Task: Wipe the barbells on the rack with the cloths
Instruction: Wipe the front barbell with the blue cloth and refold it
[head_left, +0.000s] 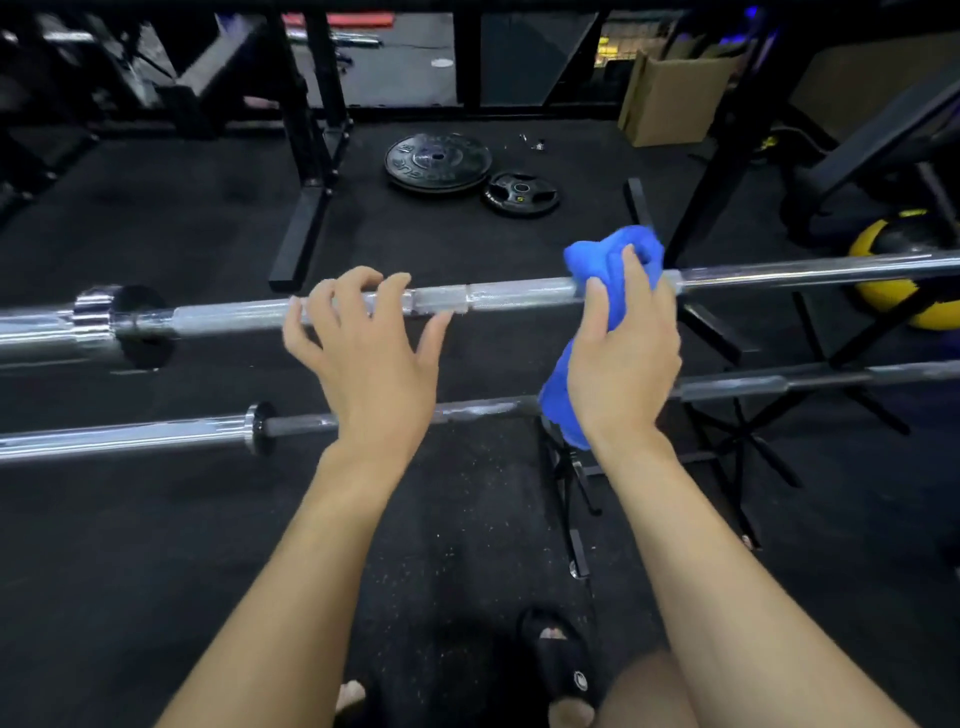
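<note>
Under right grip (623, 332): cloth (613, 260), barbell (519, 296).

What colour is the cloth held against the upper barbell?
Bright blue. The cloth shows clearly in the head view, gripped by the right hand.

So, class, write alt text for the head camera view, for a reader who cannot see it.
A person's right hand grips a blue cloth wrapped over the upper barbell on a rack, while the left hand rests open on the same bar. A lower barbell lies beneath, and weight plates sit on the dark gym floor beyond.
</note>
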